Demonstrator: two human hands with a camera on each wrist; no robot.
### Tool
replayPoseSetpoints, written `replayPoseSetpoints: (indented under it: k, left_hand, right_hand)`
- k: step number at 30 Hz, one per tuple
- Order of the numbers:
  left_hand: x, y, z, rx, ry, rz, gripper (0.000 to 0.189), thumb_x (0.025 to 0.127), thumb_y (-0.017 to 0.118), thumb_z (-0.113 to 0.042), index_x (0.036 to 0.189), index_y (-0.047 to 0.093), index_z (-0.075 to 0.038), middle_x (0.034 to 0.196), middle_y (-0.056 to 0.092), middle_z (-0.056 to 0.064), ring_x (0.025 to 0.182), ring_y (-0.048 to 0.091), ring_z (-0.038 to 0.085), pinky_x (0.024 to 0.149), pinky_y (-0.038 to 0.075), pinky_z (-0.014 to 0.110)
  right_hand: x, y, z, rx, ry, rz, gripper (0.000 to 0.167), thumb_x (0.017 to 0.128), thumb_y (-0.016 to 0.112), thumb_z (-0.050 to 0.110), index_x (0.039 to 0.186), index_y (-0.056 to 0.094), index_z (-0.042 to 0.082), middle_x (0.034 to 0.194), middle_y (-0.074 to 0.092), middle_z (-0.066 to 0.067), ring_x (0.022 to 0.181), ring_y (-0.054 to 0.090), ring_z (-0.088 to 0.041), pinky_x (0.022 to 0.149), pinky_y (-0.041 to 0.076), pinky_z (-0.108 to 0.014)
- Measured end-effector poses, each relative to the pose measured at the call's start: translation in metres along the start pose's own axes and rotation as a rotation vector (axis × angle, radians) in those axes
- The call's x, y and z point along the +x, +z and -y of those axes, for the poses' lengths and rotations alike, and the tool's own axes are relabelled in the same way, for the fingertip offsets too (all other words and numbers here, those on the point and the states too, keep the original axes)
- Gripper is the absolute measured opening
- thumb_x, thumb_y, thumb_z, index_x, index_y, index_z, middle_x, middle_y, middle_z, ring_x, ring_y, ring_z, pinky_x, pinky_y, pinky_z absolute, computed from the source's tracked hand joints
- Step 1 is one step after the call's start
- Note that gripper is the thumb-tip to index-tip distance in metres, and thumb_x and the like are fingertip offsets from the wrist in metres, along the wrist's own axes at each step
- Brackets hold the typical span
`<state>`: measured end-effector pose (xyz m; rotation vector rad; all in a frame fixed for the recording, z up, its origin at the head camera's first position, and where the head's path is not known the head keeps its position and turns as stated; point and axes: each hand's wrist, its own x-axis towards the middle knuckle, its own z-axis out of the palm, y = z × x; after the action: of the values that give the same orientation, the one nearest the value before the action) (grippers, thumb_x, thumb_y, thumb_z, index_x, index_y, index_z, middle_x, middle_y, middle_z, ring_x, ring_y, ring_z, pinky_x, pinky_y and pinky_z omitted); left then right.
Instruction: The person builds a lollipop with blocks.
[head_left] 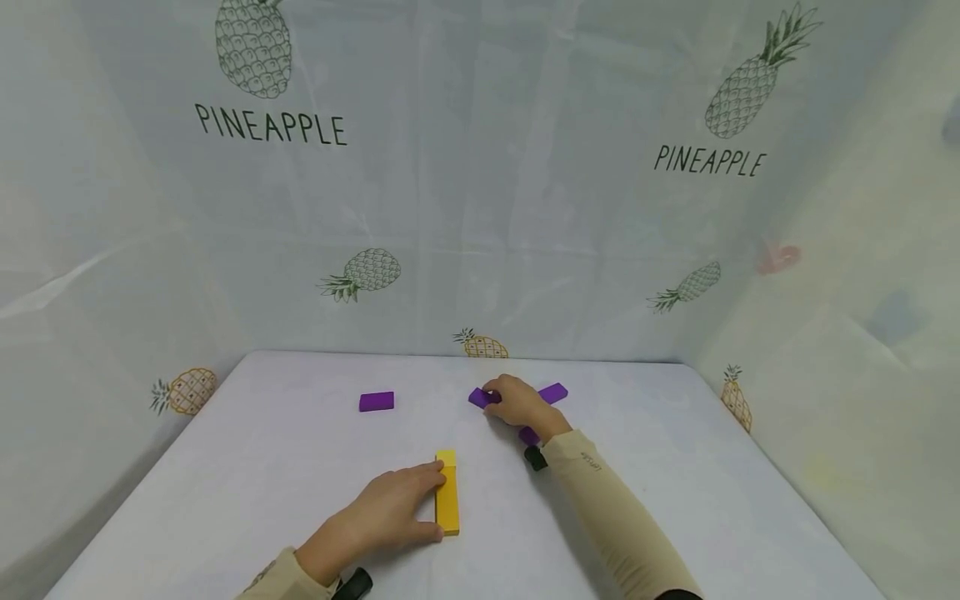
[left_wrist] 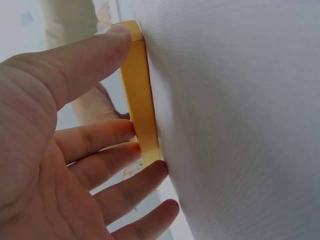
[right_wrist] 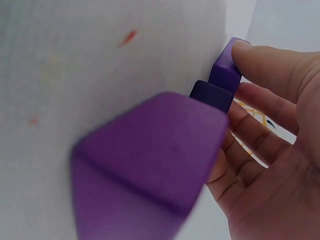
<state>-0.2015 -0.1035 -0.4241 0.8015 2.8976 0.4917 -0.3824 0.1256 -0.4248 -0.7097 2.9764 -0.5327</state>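
My left hand [head_left: 393,504] has its fingers fairly straight, its thumb tip near the close end of a long yellow block [head_left: 447,504] and its fingertips along the same side farther up. A seam crosses the yellow piece near its far end. Farther back, my right hand [head_left: 519,402] pinches a small purple block [head_left: 477,398] between thumb and fingers. In the right wrist view the thumb presses that purple block [right_wrist: 226,67], and a darker block [right_wrist: 212,95] sits in front of it. A large purple piece [right_wrist: 150,150] fills the foreground.
Another purple block [head_left: 377,402] lies at the back left. Beyond the right hand is a purple block [head_left: 553,392], and one more purple piece [head_left: 529,436] shows partly under the right wrist. The white table [head_left: 247,467] ends at a pineapple-printed curtain [head_left: 480,208].
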Motion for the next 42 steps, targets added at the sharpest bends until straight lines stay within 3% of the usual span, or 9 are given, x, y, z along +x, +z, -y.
replayPoseSetpoints:
  k: [17, 42]
  left_hand:
    - [0.002, -0.002, 0.0, -0.003, 0.012, -0.009, 0.067, 0.075, 0.077, -0.046, 0.129, 0.058, -0.011, 0.141, 0.05, 0.006, 0.127, 0.048, 0.027, 0.1, 0.042, 0.05]
    - [0.003, 0.002, 0.008, -0.022, 0.036, 0.016, 0.068, 0.076, 0.075, -0.051, 0.13, 0.057, -0.013, 0.142, 0.049, 0.004, 0.127, 0.048, 0.026, 0.101, 0.042, 0.049]
  right_hand:
    - [0.0, 0.005, 0.021, 0.016, -0.112, 0.059, 0.038, 0.088, 0.069, 0.02, 0.125, 0.063, 0.012, 0.111, 0.062, -0.005, 0.1, 0.058, -0.018, 0.092, 0.049, -0.036]
    - [-0.008, 0.017, 0.043, 0.083, -0.16, 0.119, 0.036, 0.091, 0.066, 0.021, 0.126, 0.063, 0.019, 0.113, 0.061, 0.004, 0.103, 0.055, -0.01, 0.096, 0.047, -0.031]
